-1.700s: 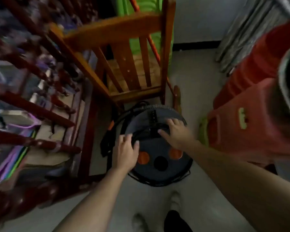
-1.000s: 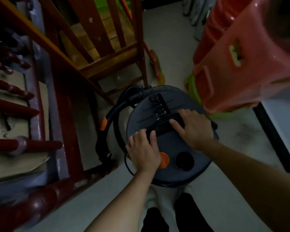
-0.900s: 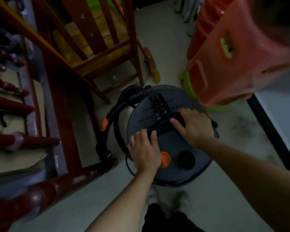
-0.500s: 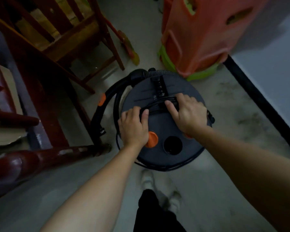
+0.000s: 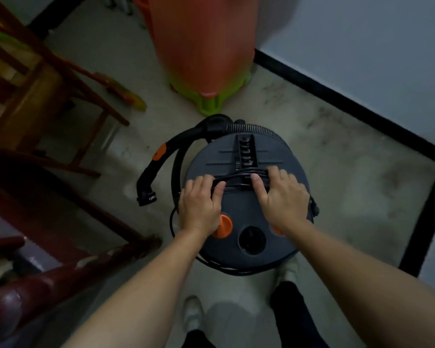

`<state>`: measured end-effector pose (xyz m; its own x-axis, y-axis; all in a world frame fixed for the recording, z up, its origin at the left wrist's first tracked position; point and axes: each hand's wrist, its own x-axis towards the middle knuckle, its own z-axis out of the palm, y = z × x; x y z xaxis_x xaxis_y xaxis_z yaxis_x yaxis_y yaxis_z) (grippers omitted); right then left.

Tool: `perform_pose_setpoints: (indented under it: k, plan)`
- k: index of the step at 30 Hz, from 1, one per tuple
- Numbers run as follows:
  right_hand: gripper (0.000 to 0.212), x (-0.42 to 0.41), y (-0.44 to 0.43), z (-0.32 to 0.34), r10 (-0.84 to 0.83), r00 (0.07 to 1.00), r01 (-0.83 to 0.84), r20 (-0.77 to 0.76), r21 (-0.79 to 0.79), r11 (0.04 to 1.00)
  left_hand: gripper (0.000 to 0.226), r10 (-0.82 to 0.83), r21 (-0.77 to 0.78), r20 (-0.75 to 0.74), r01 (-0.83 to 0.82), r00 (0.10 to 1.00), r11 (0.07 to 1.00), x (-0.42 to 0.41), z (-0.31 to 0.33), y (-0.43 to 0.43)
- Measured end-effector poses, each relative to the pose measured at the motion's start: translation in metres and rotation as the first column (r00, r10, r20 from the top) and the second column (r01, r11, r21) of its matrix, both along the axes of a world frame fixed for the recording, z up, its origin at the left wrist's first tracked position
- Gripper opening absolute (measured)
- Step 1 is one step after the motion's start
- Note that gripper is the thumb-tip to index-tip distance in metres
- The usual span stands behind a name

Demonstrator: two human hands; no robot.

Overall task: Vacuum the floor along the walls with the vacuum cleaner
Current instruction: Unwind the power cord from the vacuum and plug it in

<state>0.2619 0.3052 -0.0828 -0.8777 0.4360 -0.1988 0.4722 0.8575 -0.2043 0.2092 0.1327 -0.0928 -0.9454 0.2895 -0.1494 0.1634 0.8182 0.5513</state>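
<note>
One canister vacuum cleaner (image 5: 246, 197), two hands (image 5: 201, 207) (image 5: 281, 199) on it, two orange knobs (image 5: 224, 226) (image 5: 276, 231), one wooden chair (image 5: 35, 96), one orange stool stack (image 5: 201, 41), two white shoes (image 5: 192, 312) (image 5: 290, 270).

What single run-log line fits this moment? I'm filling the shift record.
stage: setup | left hand and right hand: on handle of round grey canister vacuum cleaner | black hose: hanging unused | vacuuming: not started

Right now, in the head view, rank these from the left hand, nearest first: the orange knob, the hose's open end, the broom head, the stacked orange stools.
1. Orange knob: touching the left hand, on the vacuum lid.
2. Hose's open end: on the floor, just left.
3. Broom head: farther, by the wooden chair.
4. Stacked orange stools: farthest, beyond the vacuum.
</note>
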Motion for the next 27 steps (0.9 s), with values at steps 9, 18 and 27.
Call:
perform_pose_setpoints:
  k: [9, 18, 27]
  plan:
    - [0.066, 0.104, -0.059, 0.000, -0.250, 0.968, 0.250, 0.001, 0.022, 0.968, 0.053, -0.246, -0.013, -0.022, 0.246, 0.969, 0.969, 0.067, 0.002, -0.041]
    - [0.065, 0.214, -0.133, 0.002, -0.350, 0.937, 0.350, 0.006, 0.011, 0.937, 0.038, -0.340, -0.030, -0.031, 0.339, 0.940, 0.940, 0.161, 0.002, -0.105]
    - [0.068, 0.313, -0.212, 0.000, -0.359, 0.933, 0.359, -0.010, -0.006, 0.933, 0.038, -0.365, -0.007, -0.020, 0.365, 0.931, 0.931, 0.255, 0.004, -0.183]
